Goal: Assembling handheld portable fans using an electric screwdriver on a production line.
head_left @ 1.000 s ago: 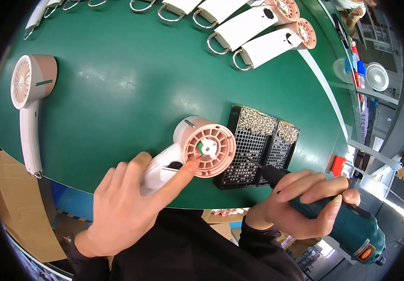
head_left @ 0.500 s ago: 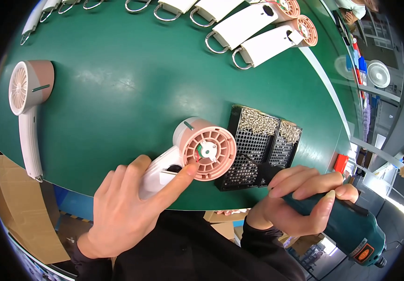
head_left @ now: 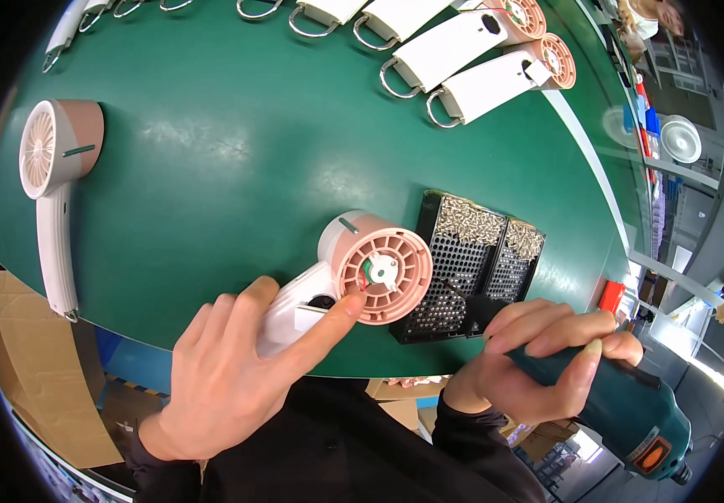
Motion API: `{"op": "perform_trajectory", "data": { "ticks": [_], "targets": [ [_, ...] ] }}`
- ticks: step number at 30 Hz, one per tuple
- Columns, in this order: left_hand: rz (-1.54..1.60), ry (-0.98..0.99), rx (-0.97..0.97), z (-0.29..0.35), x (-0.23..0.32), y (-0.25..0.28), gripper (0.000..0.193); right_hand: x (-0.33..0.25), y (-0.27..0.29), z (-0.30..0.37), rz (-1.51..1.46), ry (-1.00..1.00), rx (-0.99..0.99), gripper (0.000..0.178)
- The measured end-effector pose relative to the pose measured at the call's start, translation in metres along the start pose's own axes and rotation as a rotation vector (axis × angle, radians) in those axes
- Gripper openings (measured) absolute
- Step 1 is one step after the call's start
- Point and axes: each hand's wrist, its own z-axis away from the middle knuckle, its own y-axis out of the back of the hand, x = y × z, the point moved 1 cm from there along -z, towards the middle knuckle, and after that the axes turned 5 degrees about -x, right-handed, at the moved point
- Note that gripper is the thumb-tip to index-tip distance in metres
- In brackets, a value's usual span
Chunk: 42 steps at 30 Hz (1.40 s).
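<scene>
My left hand point(head_left: 232, 369) grips the white handle of a pink-and-white handheld fan point(head_left: 385, 277), which lies at the near edge of the green table. Its index finger reaches the rim of the round head, beside a red wire and a white hub in the slotted pink housing. My right hand point(head_left: 546, 356) is wrapped round a dark teal electric screwdriver point(head_left: 622, 411). The thin bit points left over a black screw tray point(head_left: 479, 272), just right of the fan head. Small silvery screws are heaped at the tray's far end and scattered in its holes.
Another handheld fan point(head_left: 58, 201) lies at the left of the green table point(head_left: 211, 184). Several white fan bodies with metal rings, such as the nearest one point(head_left: 496, 84), line the far edge. A cardboard sheet point(head_left: 39, 360) stands at lower left. One person point(head_left: 643, 17) sits at far upper right.
The table and what lies on it have shifted slightly right in the view. Both hands keep their grips, with the screwdriver bit still over the screw tray.
</scene>
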Motion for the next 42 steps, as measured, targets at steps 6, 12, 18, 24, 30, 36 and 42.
{"op": "perform_trajectory", "data": {
  "ticks": [6,12,18,24,30,36,42],
  "targets": [
    [-0.012,-0.047,-0.006,0.005,0.0,0.0,0.063,-0.01,0.001,-0.005,-0.035,0.115,0.104,0.017],
    [0.035,-0.087,-0.067,0.012,0.006,-0.001,0.061,-0.026,-0.02,-0.012,-0.065,0.326,0.148,0.025],
    [-0.048,-0.084,-0.011,0.014,0.003,-0.002,0.062,-0.011,-0.013,-0.009,0.01,0.12,0.205,0.017],
    [-0.059,-0.088,0.001,0.011,0.003,-0.003,0.063,-0.004,-0.007,-0.006,0.054,0.025,0.328,0.019],
    [-0.027,-0.057,-0.025,0.012,0.005,-0.002,0.065,0.001,-0.006,-0.003,0.037,-0.056,0.275,0.023],
    [-0.011,-0.065,-0.038,0.011,0.004,0.0,0.065,0.0,-0.007,-0.004,0.023,-0.02,0.186,0.02],
    [-0.016,-0.082,-0.023,0.013,0.002,0.003,0.063,-0.01,-0.01,-0.006,0.026,0.081,0.243,0.018]
  ]
}}
